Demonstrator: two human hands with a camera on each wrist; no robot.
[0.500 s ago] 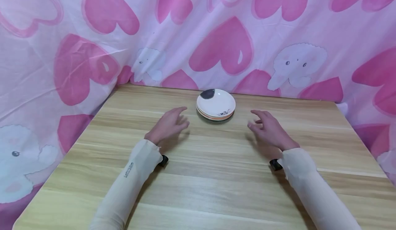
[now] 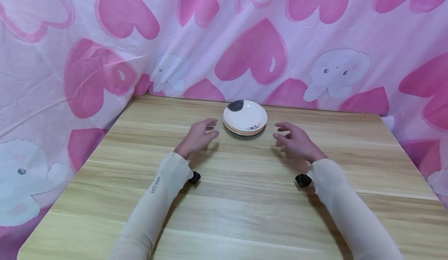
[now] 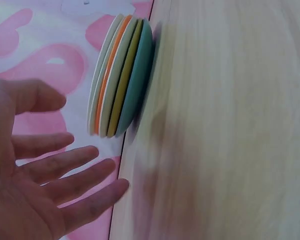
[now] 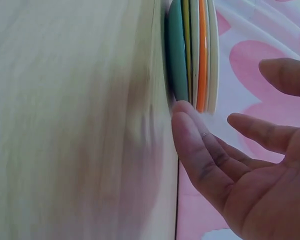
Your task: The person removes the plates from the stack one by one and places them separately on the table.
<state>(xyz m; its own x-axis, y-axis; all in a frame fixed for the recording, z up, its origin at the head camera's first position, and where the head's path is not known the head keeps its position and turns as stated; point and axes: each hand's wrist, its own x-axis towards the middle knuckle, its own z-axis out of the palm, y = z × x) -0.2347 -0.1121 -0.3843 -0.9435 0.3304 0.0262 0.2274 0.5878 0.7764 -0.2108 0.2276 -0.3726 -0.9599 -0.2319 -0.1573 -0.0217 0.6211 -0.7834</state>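
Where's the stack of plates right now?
In the head view, the stack of plates sits on the table just right of centre, near the far edge by the pink cloth, between the left hand and right hand.

Plate stack: ceramic by look, glazed; whether truly ceramic or melamine cannot be told. Top plate (image 2: 245, 118): smooth and glossy, small bright highlight near far rim. Lowest dish (image 3: 139, 80): teal outside, smooth, soft sheen only. Worktop (image 2: 238, 217): wood-grain finish, smooth, satin, with a diffuse pale sheen toward the near side; solid timber or laminate undetermined. Backdrop (image 2: 385, 38): printed cloth, thin-looking, creased and softly folded, mostly matt. Left sleeve (image 2: 148, 209) and right sleeve (image 2: 353, 209): soft matt fabric, rumpled at cuffs. Black wrist pieces (image 2: 195, 178): resemble plastic; finish too small to judge.
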